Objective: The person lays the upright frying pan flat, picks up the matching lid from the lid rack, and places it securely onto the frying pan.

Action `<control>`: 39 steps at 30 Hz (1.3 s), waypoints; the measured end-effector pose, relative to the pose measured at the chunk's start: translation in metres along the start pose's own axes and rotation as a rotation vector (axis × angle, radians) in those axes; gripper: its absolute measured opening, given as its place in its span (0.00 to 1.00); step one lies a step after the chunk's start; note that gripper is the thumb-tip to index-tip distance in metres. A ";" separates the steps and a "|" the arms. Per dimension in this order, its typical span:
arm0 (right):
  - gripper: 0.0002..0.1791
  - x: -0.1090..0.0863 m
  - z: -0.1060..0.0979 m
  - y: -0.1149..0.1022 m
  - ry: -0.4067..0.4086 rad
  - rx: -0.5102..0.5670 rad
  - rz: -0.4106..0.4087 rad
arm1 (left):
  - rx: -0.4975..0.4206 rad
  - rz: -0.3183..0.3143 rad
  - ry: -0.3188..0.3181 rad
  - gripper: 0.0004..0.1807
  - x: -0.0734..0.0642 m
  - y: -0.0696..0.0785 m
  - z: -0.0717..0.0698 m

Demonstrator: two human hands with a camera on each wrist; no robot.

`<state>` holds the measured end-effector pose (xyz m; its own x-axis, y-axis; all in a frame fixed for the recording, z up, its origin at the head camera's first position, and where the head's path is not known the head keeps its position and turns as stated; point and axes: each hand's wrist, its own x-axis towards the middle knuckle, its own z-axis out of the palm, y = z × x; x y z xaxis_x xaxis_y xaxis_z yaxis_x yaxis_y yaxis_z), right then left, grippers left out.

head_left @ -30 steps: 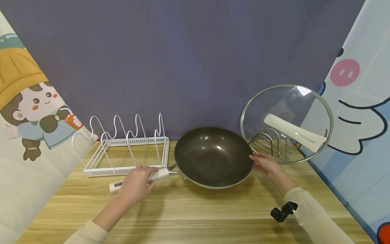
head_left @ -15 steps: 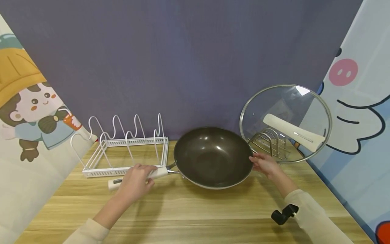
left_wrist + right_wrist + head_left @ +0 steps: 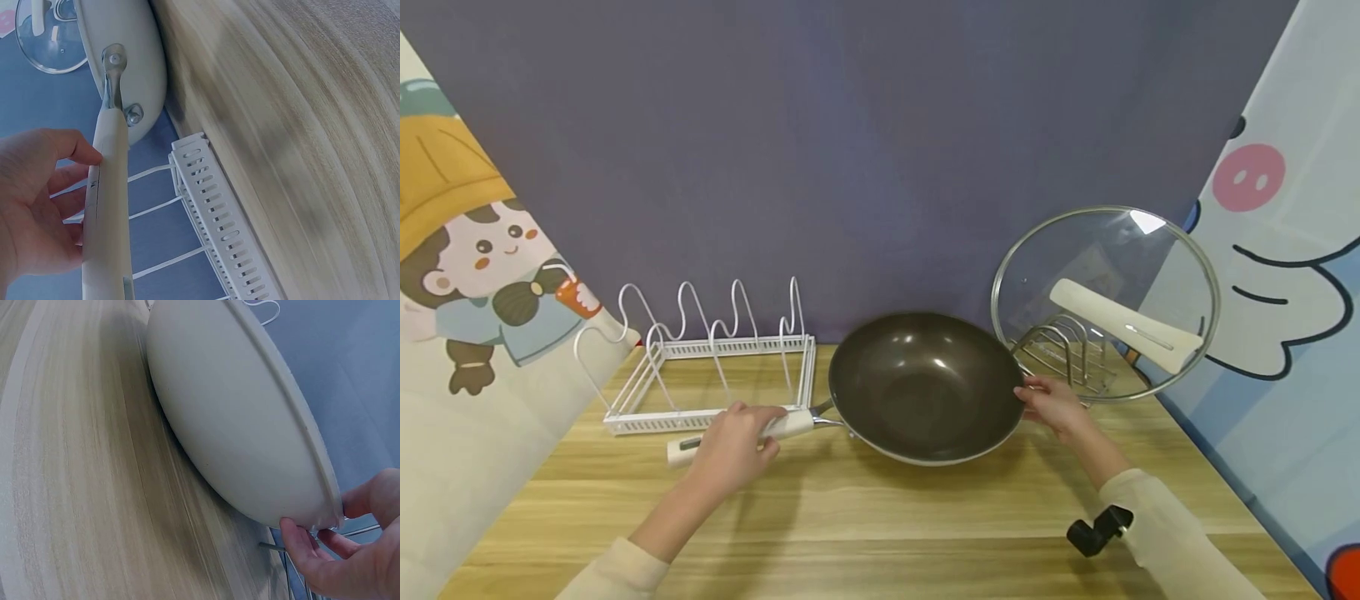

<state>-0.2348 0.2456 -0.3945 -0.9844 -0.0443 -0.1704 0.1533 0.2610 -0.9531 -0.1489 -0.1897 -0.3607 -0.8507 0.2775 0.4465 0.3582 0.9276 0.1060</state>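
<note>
A wok [image 3: 925, 392] with a dark inside and cream outside sits on the wooden table, its mouth facing up and slightly toward me. My left hand [image 3: 735, 442] grips its cream handle [image 3: 111, 206], which points left; in the left wrist view the fingers pass behind the handle. On the far side, my right hand [image 3: 1054, 406] pinches the wok's right rim. The right wrist view shows the wok's pale outer wall [image 3: 231, 419] close over the table, with thumb and fingers on either side of the rim.
Left of the wok stands a white wire rack [image 3: 707, 417] with looped dividers. At the right, a glass lid [image 3: 1105, 242] with a cream handle [image 3: 1127, 327] leans upright in a small metal rack [image 3: 1075, 358]. A grey backdrop [image 3: 880, 150] rises behind the wooden table [image 3: 880, 533].
</note>
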 end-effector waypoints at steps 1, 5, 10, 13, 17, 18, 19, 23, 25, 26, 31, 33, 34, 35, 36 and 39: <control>0.34 0.000 0.000 0.000 0.002 -0.001 -0.002 | -0.003 -0.003 0.001 0.20 0.000 0.000 0.000; 0.34 0.000 0.000 0.001 -0.004 -0.003 -0.002 | -0.017 -0.018 0.001 0.20 0.001 0.000 -0.001; 0.34 -0.002 0.000 0.002 -0.019 -0.022 -0.007 | -0.023 -0.032 -0.005 0.19 0.000 0.001 -0.003; 0.34 -0.003 0.000 0.002 -0.023 -0.036 -0.009 | -0.021 -0.042 -0.010 0.20 -0.001 0.001 -0.003; 0.33 -0.004 0.000 0.001 -0.023 -0.042 -0.009 | -0.023 -0.053 -0.017 0.20 -0.002 0.002 -0.002; 0.34 -0.003 0.000 0.001 -0.022 -0.042 -0.009 | -0.024 -0.054 -0.017 0.20 -0.002 0.002 -0.003; 0.33 -0.003 0.000 0.001 -0.019 -0.038 -0.006 | -0.024 -0.054 -0.017 0.20 -0.002 0.002 -0.003; 0.34 -0.002 0.000 0.002 -0.027 -0.031 -0.006 | -0.021 -0.049 -0.012 0.20 -0.002 0.002 -0.004; 0.34 -0.002 0.000 0.002 -0.028 -0.024 -0.006 | -0.021 -0.048 -0.009 0.20 -0.003 0.002 -0.005; 0.34 -0.002 0.000 0.002 -0.030 -0.022 -0.009 | -0.021 -0.047 -0.009 0.20 -0.003 0.002 -0.005; 0.34 -0.003 0.000 0.003 -0.037 -0.008 -0.011 | -0.029 -0.059 -0.016 0.20 -0.003 0.002 -0.006; 0.34 -0.004 0.000 0.003 -0.038 -0.007 -0.012 | -0.036 -0.069 -0.023 0.20 -0.003 0.002 -0.006; 0.34 -0.004 0.000 0.003 -0.040 -0.008 -0.013 | -0.039 -0.073 -0.026 0.20 -0.003 0.002 -0.006; 0.34 -0.004 0.000 0.004 -0.041 -0.009 -0.015 | -0.041 -0.076 -0.029 0.20 -0.003 0.002 -0.007; 0.34 -0.004 -0.001 0.004 -0.039 -0.004 -0.012 | -0.044 -0.080 -0.033 0.20 -0.003 0.002 -0.007; 0.34 -0.004 0.000 0.005 -0.040 0.002 -0.014 | -0.041 -0.079 -0.037 0.20 -0.004 0.002 -0.008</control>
<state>-0.2297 0.2473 -0.3980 -0.9821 -0.0863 -0.1673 0.1400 0.2586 -0.9558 -0.1422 -0.1912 -0.3553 -0.8903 0.2140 0.4020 0.3045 0.9361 0.1760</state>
